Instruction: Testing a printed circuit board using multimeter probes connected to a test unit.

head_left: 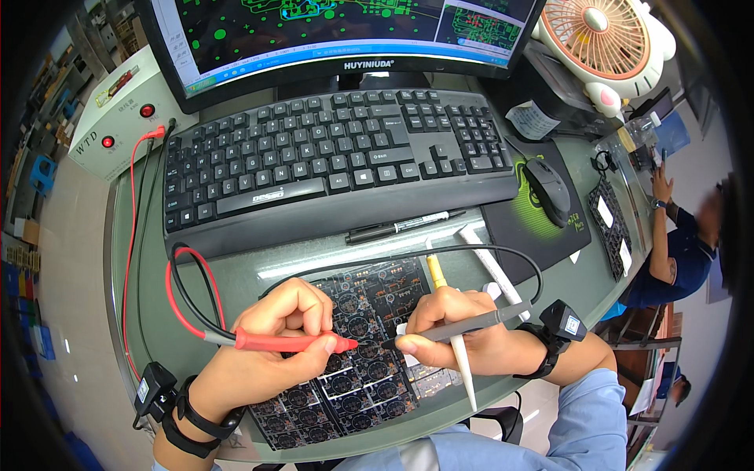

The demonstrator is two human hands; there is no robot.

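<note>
My left hand [279, 326] is closed around a red test probe [287, 343], its tip pointing right over the black circuit board panel [365, 385]. Closed as well, my right hand [463, 337] grips a black test probe [479, 320] pointing left. The two tips are close together above the panel; I cannot tell whether they touch it. A slim white stick-like tool with a yellow section [463, 377] also sits in my right hand, between the fingers. The panel carries rows of round board patterns and lies partly under both hands.
Red and black leads run to a white box [122, 118] at left. Behind my hands are a keyboard [338, 188], a black marker [404, 226], a white pen-like stick [495, 267], a mouse [547, 192] and a monitor [369, 67]. A fan [601, 39] and a co-worker [675, 251] are at right.
</note>
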